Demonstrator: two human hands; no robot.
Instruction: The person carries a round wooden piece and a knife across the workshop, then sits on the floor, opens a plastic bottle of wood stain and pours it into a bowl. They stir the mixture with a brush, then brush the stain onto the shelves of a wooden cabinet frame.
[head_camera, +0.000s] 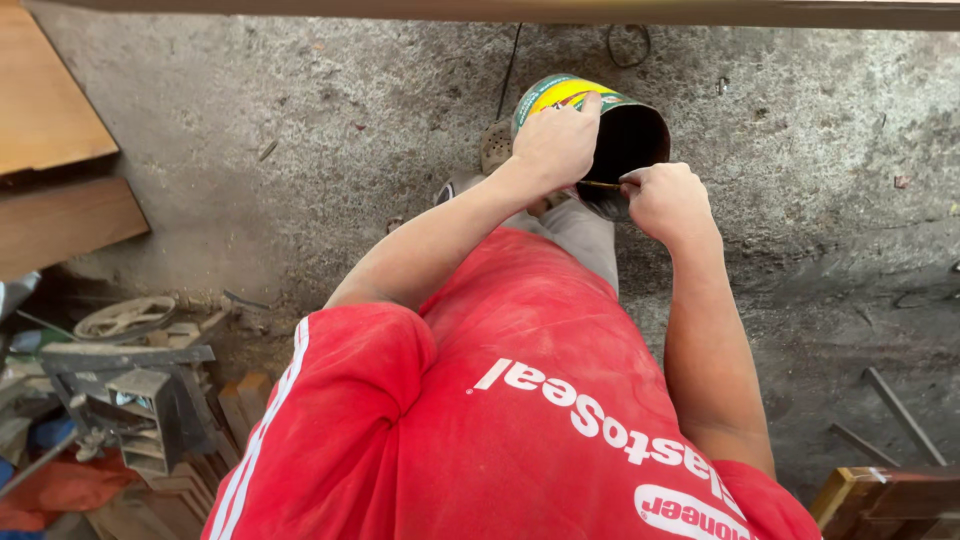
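Tin can (560, 100) gripped by left hand (556, 142); right hand (665, 198) pinches thin stick (600, 185).

left hand (555, 145) gripping, right hand (668, 200) fisted

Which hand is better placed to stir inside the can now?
Probably the right hand: it grips a thin stick pointing into the open can. The left hand is occupied, gripping the can's rim.
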